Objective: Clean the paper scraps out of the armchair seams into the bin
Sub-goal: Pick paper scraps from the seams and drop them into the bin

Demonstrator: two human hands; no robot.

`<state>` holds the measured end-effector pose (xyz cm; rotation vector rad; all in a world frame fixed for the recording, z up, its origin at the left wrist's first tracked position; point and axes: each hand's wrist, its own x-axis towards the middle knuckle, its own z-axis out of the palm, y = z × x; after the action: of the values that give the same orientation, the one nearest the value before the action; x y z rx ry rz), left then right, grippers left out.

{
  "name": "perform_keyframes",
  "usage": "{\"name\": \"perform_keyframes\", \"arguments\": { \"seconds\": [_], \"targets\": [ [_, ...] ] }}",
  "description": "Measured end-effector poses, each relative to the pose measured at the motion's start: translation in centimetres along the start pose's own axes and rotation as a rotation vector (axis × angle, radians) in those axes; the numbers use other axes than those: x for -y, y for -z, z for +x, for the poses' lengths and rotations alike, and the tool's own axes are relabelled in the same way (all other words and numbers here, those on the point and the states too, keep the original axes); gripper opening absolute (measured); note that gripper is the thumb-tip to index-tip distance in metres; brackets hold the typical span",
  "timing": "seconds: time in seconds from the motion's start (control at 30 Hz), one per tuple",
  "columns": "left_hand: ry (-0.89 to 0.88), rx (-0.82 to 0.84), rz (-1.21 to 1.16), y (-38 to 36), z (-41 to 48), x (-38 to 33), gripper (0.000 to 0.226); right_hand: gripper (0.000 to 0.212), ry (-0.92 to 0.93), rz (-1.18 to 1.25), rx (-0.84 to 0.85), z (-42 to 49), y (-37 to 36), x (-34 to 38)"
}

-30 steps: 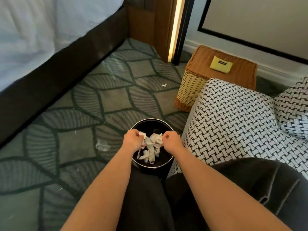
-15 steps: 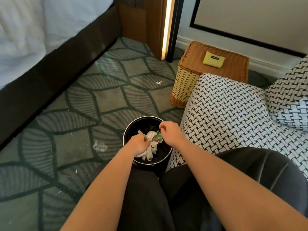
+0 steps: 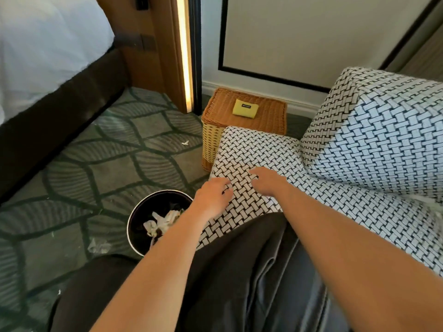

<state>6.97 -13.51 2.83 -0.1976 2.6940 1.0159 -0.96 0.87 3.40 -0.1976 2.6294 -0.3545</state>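
Note:
The round black bin (image 3: 140, 212) stands on the carpet left of the armchair, with crumpled white paper scraps (image 3: 161, 224) inside. The armchair (image 3: 374, 149) has a black-and-white woven pattern. Over its left armrest (image 3: 251, 144) hover my left hand (image 3: 213, 195) and my right hand (image 3: 268, 182), fingers loosely spread, holding nothing. Both hands are to the right of the bin. No scraps show in the seams from here.
A wicker box (image 3: 242, 121) with a yellow pouch (image 3: 245, 107) on its lid stands behind the armrest by the wall. A bed (image 3: 43, 68) fills the left. Small scraps (image 3: 185, 143) and a clear wrapper (image 3: 99, 245) lie on the patterned carpet. My dark-trousered legs fill the foreground.
Both hands let go of the paper scraps into the bin and moved up and right onto the armrest. The view swung right toward the armchair.

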Motion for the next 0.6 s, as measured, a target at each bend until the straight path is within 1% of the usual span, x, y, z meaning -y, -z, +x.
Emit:
{"name": "perform_keyframes", "arguments": {
  "seconds": [0.07, 0.17, 0.3, 0.37, 0.4, 0.47, 0.6],
  "targets": [
    [-0.033, 0.062, 0.001, -1.3, 0.7, -2.2, 0.037, 0.051, -0.037, -0.001, 0.006, -0.4, 0.7, -2.5],
    [-0.061, 0.149, 0.005, -3.2, 2.0, -5.4, 0.034, 0.052, -0.14, 0.025, -0.112, -2.0, 1.0, -7.9],
    [-0.107, 0.303, 0.083, -5.8, 3.6, -9.7, 0.041, 0.049, -0.309, -0.1, -0.289, -5.5, 0.3, -16.5],
    [-0.132, 0.388, 0.176, -7.6, 4.1, -12.2, 0.053, 0.051, -0.401, -0.11, -0.354, -7.4, -0.8, -20.7],
    [-0.147, 0.411, 0.22, -8.5, 4.3, -13.2, 0.055, 0.051, -0.443, -0.095, -0.402, -8.1, -1.2, -22.5],
    [-0.176, 0.425, 0.287, -10.3, 5.1, -15.1, 0.057, 0.05, -0.502, -0.06, -0.488, -9.2, -1.4, -25.2],
    [-0.192, 0.403, 0.341, -13.1, 6.0, -17.7, 0.062, 0.047, -0.539, -0.041, -0.549, -8.9, -0.7, -27.8]
  ]
}}
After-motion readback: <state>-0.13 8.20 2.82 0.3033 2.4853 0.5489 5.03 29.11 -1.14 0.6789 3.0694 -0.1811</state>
